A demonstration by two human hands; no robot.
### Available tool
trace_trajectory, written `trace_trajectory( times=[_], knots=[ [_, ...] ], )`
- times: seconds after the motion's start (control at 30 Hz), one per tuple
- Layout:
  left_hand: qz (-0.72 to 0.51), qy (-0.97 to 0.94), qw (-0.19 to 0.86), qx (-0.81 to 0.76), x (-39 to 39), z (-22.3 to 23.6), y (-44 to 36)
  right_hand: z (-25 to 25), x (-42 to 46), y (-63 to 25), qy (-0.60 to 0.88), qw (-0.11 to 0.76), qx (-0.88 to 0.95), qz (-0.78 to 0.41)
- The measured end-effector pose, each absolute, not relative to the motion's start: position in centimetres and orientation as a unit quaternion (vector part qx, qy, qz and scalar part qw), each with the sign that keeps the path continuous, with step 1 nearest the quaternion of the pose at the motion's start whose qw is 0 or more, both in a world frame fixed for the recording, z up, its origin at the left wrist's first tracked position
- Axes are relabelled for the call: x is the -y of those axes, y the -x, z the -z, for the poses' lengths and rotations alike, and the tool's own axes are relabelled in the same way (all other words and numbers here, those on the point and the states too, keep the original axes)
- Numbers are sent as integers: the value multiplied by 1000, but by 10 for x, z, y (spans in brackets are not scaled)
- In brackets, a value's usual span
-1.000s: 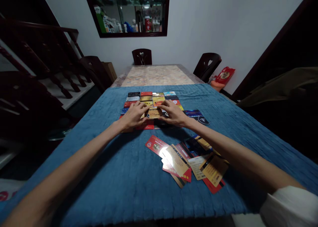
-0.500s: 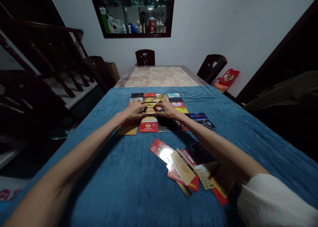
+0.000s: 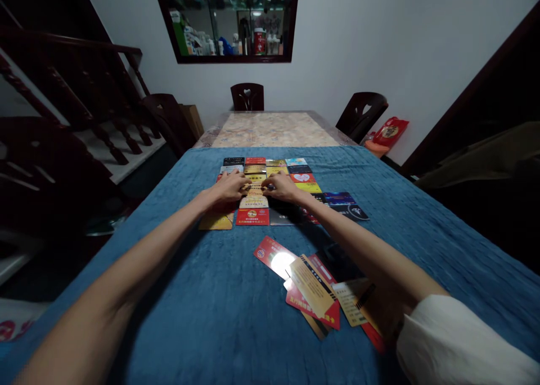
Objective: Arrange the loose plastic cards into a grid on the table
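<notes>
Rows of plastic cards lie edge to edge on a blue cloth. My left hand has its fingertips at the left end of a gold card in the second column. At that card's right end are the bent fingers of my right hand. The fingers of both hands are drawn together, and the card lies between them. Just nearer sits a pale gold card, with a red card below it. My hands and right forearm hide parts of several neighbouring cards.
A loose, overlapping heap of cards, with a tan card on top, lies near my right forearm. Beyond the cloth shows a patterned tabletop. Dark chairs stand around it, and a glass cabinet is set in the wall.
My hands stay at the two ends of the gold card, with only slight finger movement. The view has shifted very little; the loose heap lies as before.
</notes>
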State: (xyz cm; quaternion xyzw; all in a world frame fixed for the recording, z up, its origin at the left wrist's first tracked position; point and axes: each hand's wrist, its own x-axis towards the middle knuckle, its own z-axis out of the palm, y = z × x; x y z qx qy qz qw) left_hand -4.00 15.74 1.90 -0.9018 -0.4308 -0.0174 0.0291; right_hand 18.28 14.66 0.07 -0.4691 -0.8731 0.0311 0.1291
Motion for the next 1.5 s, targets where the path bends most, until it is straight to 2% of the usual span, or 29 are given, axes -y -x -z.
trace_trajectory(
  times=[0.67,1.5],
  knots=[
    [7,919,57,391,-150,-19,33,-11,-131,-174,512,67,856,-5],
    [-5,904,68,422,-159,-16,25,-5,-145,-172,522,62,851,-1]
  ],
)
